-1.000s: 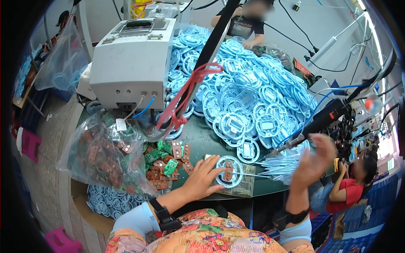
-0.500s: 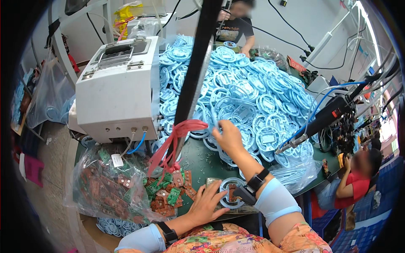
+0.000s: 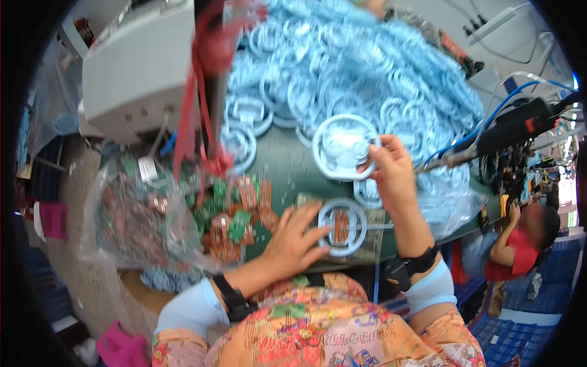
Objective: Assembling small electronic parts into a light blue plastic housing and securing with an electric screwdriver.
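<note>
Blue, likely light, stiff and best held by its rim, is the ring point(image 3: 343, 148) our right hand point(image 3: 394, 170) is pinching above the surface point(image 3: 275, 164) while our spread left hand point(image 3: 296, 241) is resting at another ring point(image 3: 362, 230).

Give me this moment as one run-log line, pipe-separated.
left hand: over left edge of lower blue ring, brown board within | right hand: pinching raised blue ring | nearby: blue ring pile, circuit boards
</note>
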`<control>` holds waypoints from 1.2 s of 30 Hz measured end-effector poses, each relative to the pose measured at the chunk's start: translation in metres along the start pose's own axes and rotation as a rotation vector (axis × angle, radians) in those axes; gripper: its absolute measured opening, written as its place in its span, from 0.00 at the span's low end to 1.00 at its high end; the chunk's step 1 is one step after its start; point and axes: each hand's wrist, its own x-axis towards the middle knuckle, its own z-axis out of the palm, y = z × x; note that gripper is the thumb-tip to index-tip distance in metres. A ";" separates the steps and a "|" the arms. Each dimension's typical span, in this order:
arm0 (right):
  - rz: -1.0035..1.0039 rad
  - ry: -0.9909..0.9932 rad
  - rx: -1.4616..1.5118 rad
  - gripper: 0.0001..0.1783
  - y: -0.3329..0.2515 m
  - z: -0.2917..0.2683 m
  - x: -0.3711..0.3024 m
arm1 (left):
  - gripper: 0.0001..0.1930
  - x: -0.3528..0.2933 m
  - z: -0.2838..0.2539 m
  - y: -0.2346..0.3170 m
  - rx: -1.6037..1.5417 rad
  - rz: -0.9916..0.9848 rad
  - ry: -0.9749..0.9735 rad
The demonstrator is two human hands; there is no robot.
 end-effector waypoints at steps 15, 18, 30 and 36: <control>0.239 0.112 0.105 0.08 0.040 -0.061 -0.120 | 0.28 0.011 -0.011 0.021 -0.372 -0.565 0.049; 0.198 0.120 0.196 0.10 0.034 -0.068 -0.122 | 0.28 0.018 -0.014 0.025 -0.504 -0.689 0.009; 0.309 -0.302 -0.642 0.17 0.023 -0.070 -0.143 | 0.24 0.030 -0.017 0.025 -0.686 -0.811 -0.130; -0.469 -0.434 -1.115 0.49 0.012 -0.037 -0.086 | 0.23 0.026 -0.017 0.024 -0.666 -0.803 -0.119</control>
